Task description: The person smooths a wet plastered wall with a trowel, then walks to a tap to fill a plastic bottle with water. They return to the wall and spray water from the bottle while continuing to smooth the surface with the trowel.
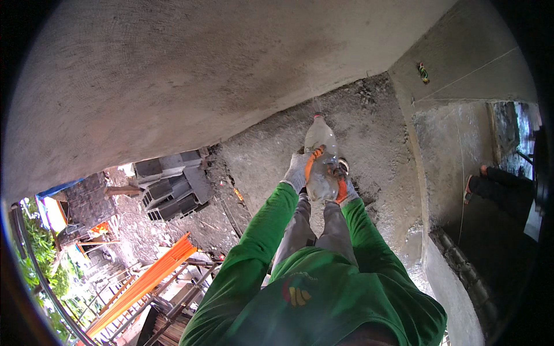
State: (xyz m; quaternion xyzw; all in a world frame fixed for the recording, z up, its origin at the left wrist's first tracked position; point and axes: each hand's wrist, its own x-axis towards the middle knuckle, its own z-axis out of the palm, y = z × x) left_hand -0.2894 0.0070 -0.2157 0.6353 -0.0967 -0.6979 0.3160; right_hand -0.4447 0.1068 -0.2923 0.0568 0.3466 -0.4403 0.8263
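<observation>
A large clear plastic bottle with a red cap is held out in front of me, its capped end pointing away toward the plastered wall. My left hand, in a grey glove with orange on the fingers, is wrapped round the bottle's left side near the middle. Lower down on the right, my right hand, gloved the same way, grips the bottle near its base. A thin streak shows between the cap and the wall; I cannot tell whether it is liquid. My shoes are partly hidden behind the bottle and hands.
A tall plastered wall rises ahead over a rough concrete floor. Hollow blocks are stacked at the left, above orange bars and scaffold poles. Another person's legs show at the right, beyond a low ledge and a taut string.
</observation>
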